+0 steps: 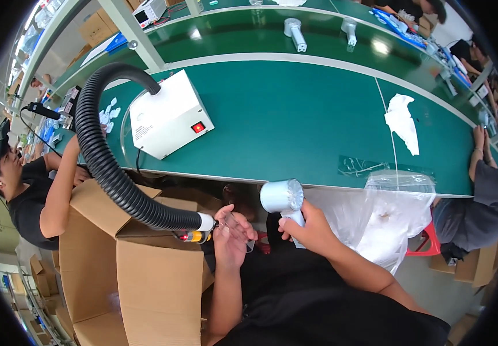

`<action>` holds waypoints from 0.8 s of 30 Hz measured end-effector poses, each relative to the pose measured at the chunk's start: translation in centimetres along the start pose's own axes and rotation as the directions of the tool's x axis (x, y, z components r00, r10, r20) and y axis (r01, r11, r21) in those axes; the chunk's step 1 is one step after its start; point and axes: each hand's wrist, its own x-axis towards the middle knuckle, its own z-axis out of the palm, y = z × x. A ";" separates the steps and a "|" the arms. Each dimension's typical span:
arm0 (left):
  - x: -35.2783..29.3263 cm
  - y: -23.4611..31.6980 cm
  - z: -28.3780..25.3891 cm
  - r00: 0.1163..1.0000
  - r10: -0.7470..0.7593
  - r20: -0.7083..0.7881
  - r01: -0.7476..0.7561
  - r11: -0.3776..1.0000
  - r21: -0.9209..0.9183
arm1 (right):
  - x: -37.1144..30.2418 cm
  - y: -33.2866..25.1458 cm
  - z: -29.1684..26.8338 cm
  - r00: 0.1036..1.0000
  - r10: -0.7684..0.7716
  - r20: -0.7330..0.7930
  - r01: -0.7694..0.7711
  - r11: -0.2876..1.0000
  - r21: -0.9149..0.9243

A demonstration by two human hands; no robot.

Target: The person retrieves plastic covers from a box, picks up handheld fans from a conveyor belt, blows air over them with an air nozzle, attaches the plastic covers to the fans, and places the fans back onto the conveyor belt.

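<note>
My right hand [309, 228] is closed round the handle of a light-blue handheld device with a thick round head [282, 196]. The head points up and to the left, just off the table's near edge. To its left, my left hand [231, 236] is raised with curled fingers about a clear plastic piece [238, 224], whose exact shape is hard to make out. Right beside the left fingers ends a black corrugated hose [96, 138] with a white nozzle [206, 222]. The hose arches from a white box-shaped machine [171, 115] with a lit red switch. Below the nozzle is a yellow-and-red tool [194, 236], partly hidden.
Open cardboard boxes [159, 288] stand at lower left, under the hose. A clear plastic bag [396, 213] hangs at the table's near edge. White paper [401, 124] lies on the green table [295, 115]. Similar devices [296, 36] rest farther back. Co-workers sit left and right.
</note>
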 end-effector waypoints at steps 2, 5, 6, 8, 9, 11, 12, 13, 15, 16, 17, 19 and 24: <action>0.2 0.1 0.3 1.000 0.012 0.017 -0.011 1.000 -0.007 | -0.6 0.0 -0.3 0.997 0.069 -0.020 -0.068 0.997 0.027; 0.1 0.6 -0.1 0.998 0.040 0.044 -0.042 0.998 0.037 | -0.3 0.2 0.0 0.995 0.093 -0.019 -0.091 0.993 0.070; 0.0 0.8 -0.3 0.997 0.047 0.068 -0.052 0.996 0.076 | -0.1 0.2 0.3 0.995 0.097 -0.017 -0.095 0.991 0.092; -0.2 0.8 -0.5 0.994 0.074 0.086 -0.083 0.991 0.109 | 0.4 0.3 0.6 0.997 0.079 0.018 -0.080 0.993 0.086; -0.4 1.0 -0.4 0.994 0.067 0.080 -0.075 0.993 0.094 | 0.5 0.2 0.9 0.997 0.069 0.021 -0.071 0.993 0.093; -0.6 1.0 -0.3 0.994 0.081 0.073 -0.089 0.990 0.111 | 0.6 -0.2 0.9 0.996 0.064 0.055 -0.069 0.993 0.091; -0.6 1.0 -0.1 0.995 0.084 0.055 -0.086 0.995 0.052 | 0.8 -0.1 1.0 0.996 0.065 0.067 -0.070 0.994 0.086; -0.9 0.9 -0.2 0.997 0.079 0.011 -0.079 0.959 0.274 | 0.9 0.3 1.1 0.995 0.034 0.095 -0.057 0.966 0.251; -1.8 0.2 -0.1 0.992 0.108 -0.061 -0.026 0.661 0.750 | 1.5 1.1 1.1 0.988 -0.051 0.143 -0.025 0.876 0.482; -1.6 0.6 0.5 0.977 0.175 0.124 -0.165 0.246 0.955 | 1.5 0.5 1.5 0.993 -0.079 0.084 0.018 0.827 0.561; -1.7 0.9 1.0 0.969 0.139 0.203 -0.218 0.096 0.971 | 1.8 -0.2 2.1 0.995 -0.101 0.021 0.065 0.771 0.633; -2.5 0.1 1.6 0.994 0.066 0.092 -0.109 0.326 0.939 | 2.3 -0.5 1.9 0.995 -0.096 0.039 0.041 0.714 0.699; -2.6 -0.1 3.8 0.989 -0.026 0.145 -0.137 0.198 0.971 | 2.5 -0.2 2.2 0.991 -0.129 0.027 0.068 0.676 0.734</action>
